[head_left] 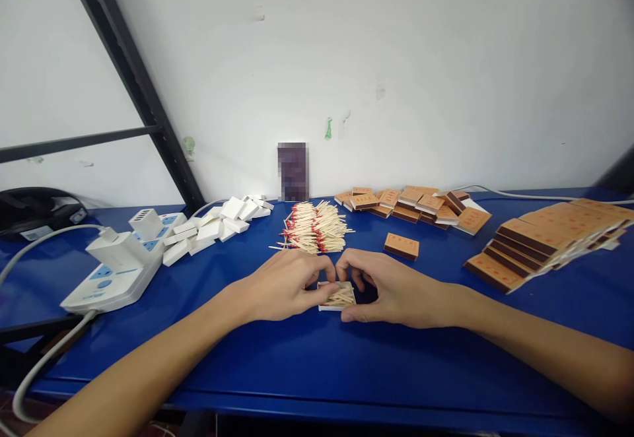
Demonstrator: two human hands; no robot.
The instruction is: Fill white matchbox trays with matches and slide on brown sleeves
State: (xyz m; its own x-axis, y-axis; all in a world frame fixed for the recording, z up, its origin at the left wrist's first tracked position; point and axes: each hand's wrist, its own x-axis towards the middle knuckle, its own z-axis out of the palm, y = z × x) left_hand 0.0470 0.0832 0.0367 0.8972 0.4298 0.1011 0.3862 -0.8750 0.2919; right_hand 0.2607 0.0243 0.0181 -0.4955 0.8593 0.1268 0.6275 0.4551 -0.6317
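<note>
A small white matchbox tray (338, 297) with several matches in it lies on the blue table (307, 364). My left hand (284, 285) curls round its left side, thumb on the tray's edge. My right hand (384, 288) cups the right side, thumb under the near edge, fingers bent over the top. Just behind both hands is a heap of loose red-tipped matches (314, 227). A single orange matchbox sleeve (401, 246) lies beyond my right hand.
Empty white trays (218, 226) are piled at the left by a white power strip (116, 268) with cables. Orange sleeves (413, 204) lie at the back, stacked rows of boxes (545, 239) at the right. A black metal frame (133, 80) leans against the wall.
</note>
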